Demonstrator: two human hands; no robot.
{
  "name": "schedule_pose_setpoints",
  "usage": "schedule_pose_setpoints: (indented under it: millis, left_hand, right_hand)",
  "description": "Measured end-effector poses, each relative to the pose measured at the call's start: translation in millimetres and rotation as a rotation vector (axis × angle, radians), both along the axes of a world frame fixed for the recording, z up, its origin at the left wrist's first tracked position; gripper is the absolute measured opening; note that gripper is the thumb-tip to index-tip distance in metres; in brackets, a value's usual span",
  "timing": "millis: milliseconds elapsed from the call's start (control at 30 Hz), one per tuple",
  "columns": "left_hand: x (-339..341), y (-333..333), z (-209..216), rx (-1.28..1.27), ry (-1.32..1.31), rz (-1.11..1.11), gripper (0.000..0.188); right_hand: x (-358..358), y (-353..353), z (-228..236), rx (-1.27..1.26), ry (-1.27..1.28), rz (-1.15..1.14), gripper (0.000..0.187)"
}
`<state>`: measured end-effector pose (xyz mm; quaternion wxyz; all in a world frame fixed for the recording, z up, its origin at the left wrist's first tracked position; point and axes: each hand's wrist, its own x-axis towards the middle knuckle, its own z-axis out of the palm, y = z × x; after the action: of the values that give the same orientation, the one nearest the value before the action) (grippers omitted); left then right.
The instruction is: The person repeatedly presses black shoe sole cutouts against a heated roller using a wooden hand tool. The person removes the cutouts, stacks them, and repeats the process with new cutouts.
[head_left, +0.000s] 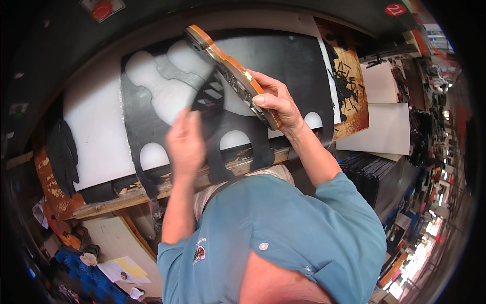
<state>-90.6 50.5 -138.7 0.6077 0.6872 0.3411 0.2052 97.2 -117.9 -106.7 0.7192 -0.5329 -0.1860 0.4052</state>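
My right hand [280, 103] is closed around the lower end of a cutting die [235, 71], a long curved frame with an orange edge and dark metal inside, tilted above the work surface. Beside it, my left hand [186, 144] is smeared by motion. Its fingers appear pinched on the edge of a dark cut piece [216, 105] with slots through it. Under both hands lies a black sheet [296, 63] with rounded, sole-like holes cut out. White shows through the holes from the board [96, 121] below. The die hides part of the sheet.
Thin black scraps [345, 76] lie on a worn brown board at the right. Black offcuts [62, 152] hang at the left end. A dark machine beam [167, 15] spans the far side. Stacked black sheets [372, 175] stand at my right, below a white panel [379, 129].
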Motion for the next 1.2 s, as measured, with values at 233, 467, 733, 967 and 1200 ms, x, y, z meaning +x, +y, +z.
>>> schedule_pose_setpoints:
  millis: [233, 467, 733, 967, 1200]
  left_hand:
    - [-152, 209, -18, 0.506, 0.153, 0.579, 0.052]
    - [-219, 343, -16, 1.252, 0.633, 0.782, 0.057]
    - [-119, 249, -35, 0.94, 0.205, 0.48, 0.04]
    - [-78, 79, -18, 0.643, 0.001, 0.104, 0.025]
    - [-86, -52, -39, 0.733, -0.157, -0.251, 0.014]
  right_hand:
    - [35, -50, 6, -0.172, -0.421, 0.004, 0.09]
    - [85, -75, -9, -0.43, -1.405, 0.145, 0.084]
    - [90, -79, -13, -0.51, -1.359, 0.179, 0.09]
    - [99, -93, -21, -0.474, -1.35, 0.182, 0.099]
    - [59, -135, -55, -0.564, -1.252, -0.303, 0.098]
